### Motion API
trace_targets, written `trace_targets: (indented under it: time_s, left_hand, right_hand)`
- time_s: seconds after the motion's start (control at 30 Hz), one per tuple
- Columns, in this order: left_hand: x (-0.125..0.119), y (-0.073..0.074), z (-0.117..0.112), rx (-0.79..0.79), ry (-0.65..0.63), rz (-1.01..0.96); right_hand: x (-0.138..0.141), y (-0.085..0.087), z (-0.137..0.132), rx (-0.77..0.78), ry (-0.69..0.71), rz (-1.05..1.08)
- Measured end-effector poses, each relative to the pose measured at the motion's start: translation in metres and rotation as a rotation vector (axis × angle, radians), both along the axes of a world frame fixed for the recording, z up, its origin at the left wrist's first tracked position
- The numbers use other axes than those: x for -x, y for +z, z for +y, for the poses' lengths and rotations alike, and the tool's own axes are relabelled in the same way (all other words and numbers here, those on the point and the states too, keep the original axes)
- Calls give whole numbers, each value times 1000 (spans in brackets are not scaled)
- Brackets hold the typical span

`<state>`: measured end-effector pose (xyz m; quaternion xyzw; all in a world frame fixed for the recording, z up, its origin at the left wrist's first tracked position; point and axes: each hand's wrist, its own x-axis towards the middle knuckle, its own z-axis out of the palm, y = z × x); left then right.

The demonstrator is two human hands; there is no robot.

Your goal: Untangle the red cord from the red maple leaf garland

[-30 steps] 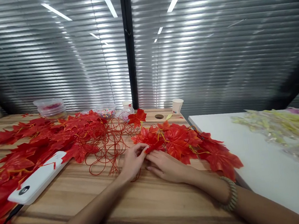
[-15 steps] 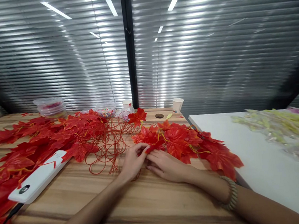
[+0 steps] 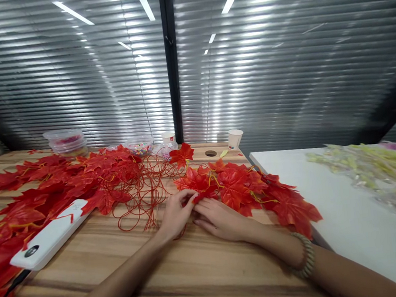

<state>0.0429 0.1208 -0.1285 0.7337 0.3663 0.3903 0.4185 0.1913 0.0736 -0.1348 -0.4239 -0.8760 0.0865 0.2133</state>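
Note:
My left hand (image 3: 175, 216) and my right hand (image 3: 221, 220) meet at the middle of the wooden table (image 3: 198, 272). Both pinch the near edge of a red maple leaf (image 3: 203, 193) that belongs to a leaf garland (image 3: 245, 186) stretching off to the right. A tangle of thin red cord (image 3: 142, 193) lies just left of my left hand. On my right wrist is a beaded bracelet (image 3: 305, 255).
A big pile of red leaves (image 3: 45, 189) covers the table's left side, with a white power bank (image 3: 49, 237) on it. Plastic bead bowls (image 3: 66, 142) and paper cups (image 3: 234, 139) stand at the back. A white table (image 3: 349, 217) with pale yellow flowers (image 3: 375, 166) adjoins on the right.

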Motion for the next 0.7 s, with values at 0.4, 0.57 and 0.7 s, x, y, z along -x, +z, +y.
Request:
trace_targets:
  time_s: [0.4,0.57,0.7]
  left_hand:
    - [1,-1,0,-72,-9,56]
    - [0,2,-1,-126,8,102]
    - [1,1,-2,-166,7,127]
  right_hand:
    - [-1,-2,1,-23,20,5]
    - [-1,-3,2,-38,31,-13]
    - [-1,-2,1,-49,45,-10]
